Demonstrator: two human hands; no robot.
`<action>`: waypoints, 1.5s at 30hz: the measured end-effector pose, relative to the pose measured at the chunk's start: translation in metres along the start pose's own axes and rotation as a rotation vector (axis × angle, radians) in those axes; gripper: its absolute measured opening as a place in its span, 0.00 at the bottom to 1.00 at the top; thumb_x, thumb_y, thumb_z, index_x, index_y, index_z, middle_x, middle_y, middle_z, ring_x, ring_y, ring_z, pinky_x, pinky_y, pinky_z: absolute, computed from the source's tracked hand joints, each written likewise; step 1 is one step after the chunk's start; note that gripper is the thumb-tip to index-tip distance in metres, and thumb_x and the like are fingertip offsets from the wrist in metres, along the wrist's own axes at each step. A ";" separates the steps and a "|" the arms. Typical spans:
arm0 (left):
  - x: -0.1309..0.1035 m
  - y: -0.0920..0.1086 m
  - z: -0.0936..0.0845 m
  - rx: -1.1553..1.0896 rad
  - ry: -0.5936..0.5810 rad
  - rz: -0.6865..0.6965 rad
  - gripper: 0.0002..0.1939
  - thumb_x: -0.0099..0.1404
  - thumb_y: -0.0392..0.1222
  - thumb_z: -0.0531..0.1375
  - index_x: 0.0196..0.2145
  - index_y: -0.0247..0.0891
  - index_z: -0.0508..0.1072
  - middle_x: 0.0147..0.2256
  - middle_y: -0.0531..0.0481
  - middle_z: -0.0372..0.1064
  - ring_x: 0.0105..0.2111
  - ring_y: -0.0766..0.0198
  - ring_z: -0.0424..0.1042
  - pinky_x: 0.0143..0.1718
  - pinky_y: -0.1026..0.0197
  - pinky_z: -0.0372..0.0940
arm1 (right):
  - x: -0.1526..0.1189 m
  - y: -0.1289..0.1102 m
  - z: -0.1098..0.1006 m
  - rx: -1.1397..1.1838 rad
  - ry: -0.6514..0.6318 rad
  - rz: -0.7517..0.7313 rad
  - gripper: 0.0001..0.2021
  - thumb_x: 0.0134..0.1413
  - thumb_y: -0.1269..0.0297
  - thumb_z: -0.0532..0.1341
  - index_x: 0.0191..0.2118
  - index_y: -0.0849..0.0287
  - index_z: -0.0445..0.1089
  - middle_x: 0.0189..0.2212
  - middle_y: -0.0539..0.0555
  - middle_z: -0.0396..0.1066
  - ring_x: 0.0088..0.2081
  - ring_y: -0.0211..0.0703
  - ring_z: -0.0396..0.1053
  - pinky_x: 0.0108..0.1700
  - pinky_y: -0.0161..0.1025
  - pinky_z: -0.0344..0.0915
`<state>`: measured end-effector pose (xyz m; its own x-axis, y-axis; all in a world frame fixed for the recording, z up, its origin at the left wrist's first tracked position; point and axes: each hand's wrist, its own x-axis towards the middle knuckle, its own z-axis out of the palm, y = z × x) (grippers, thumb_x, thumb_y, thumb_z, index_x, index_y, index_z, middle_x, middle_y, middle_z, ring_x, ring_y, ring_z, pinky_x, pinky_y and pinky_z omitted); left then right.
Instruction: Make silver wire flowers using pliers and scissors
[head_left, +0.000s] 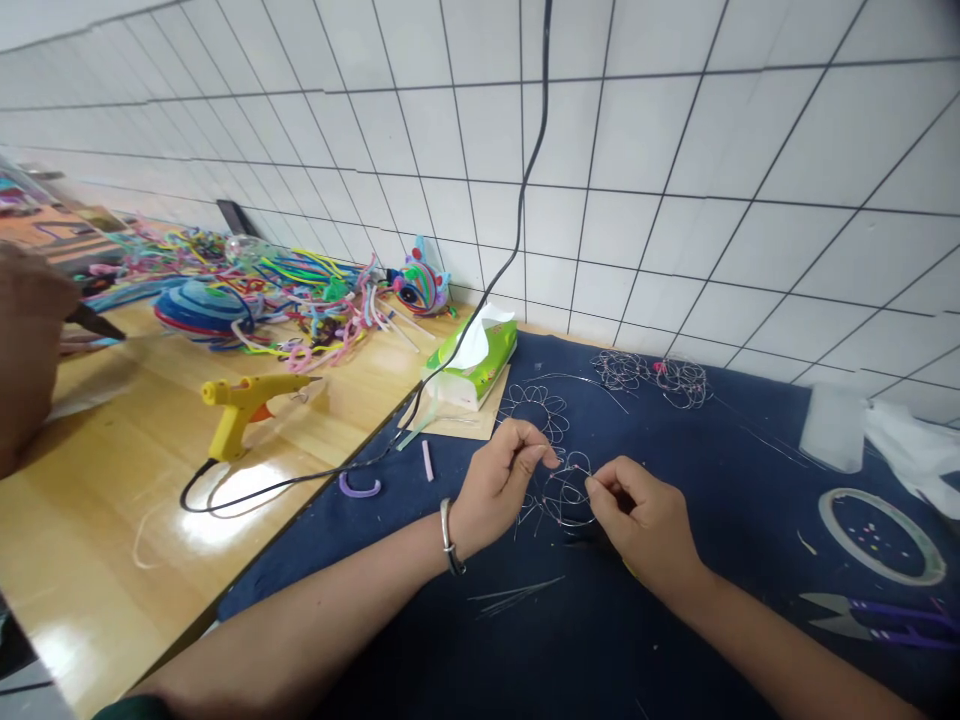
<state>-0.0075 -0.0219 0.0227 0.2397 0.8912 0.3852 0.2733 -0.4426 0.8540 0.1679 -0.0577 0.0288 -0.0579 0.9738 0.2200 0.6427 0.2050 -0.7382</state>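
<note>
A thin wire piece point(568, 497) bent into several loops hangs between my hands, above the dark blue cloth point(420, 610). My right hand point(646, 520) pinches its right edge between thumb and fingertips. On its upper left, my left hand point(504, 480) has thumb and index finger pressed together; what lies between them is too small to make out. A flower-shaped wire loop piece point(536, 400) lies on the cloth just behind my left hand. Several straight wires point(514, 597) rest on the cloth in front of my hands.
A yellow glue gun point(244, 405) lies on the wooden table at left, near another person's hand point(30, 340). Tissue pack point(476, 360), wire bundles point(619, 370), tape ring point(881, 535) and purple-handled scissors point(877, 618) surround the work area. A black cable crosses the left side.
</note>
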 end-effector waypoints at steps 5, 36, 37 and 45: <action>-0.002 0.001 0.002 0.007 -0.038 0.000 0.06 0.65 0.37 0.49 0.33 0.36 0.64 0.30 0.50 0.67 0.32 0.67 0.66 0.36 0.62 0.59 | 0.000 -0.003 0.000 0.014 -0.004 0.007 0.09 0.52 0.64 0.54 0.23 0.58 0.62 0.17 0.44 0.60 0.20 0.31 0.58 0.26 0.31 0.55; 0.012 -0.003 -0.007 -0.541 -0.421 -0.417 0.05 0.63 0.40 0.52 0.33 0.36 0.62 0.31 0.49 0.66 0.30 0.68 0.67 0.21 0.70 0.56 | -0.002 0.009 0.005 -0.289 -0.001 -0.187 0.08 0.51 0.67 0.52 0.23 0.58 0.61 0.18 0.46 0.59 0.21 0.32 0.56 0.26 0.32 0.52; 0.012 -0.003 -0.008 -0.579 -0.426 -0.435 0.05 0.62 0.40 0.53 0.32 0.35 0.62 0.30 0.49 0.66 0.30 0.69 0.66 0.21 0.70 0.56 | -0.002 0.010 0.005 -0.308 0.009 -0.212 0.08 0.51 0.67 0.52 0.23 0.59 0.61 0.18 0.46 0.58 0.21 0.32 0.55 0.26 0.32 0.52; 0.014 -0.009 -0.009 -0.783 -0.378 -0.521 0.06 0.61 0.39 0.56 0.32 0.34 0.63 0.29 0.50 0.65 0.29 0.70 0.66 0.26 0.69 0.60 | -0.001 0.010 0.007 -0.311 0.019 -0.243 0.11 0.49 0.61 0.55 0.39 0.60 0.64 0.24 0.50 0.64 0.24 0.35 0.60 0.27 0.33 0.57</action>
<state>-0.0152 -0.0045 0.0237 0.5814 0.8046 -0.1207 -0.2267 0.3027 0.9257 0.1689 -0.0557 0.0169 -0.2247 0.8980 0.3783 0.8128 0.3869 -0.4356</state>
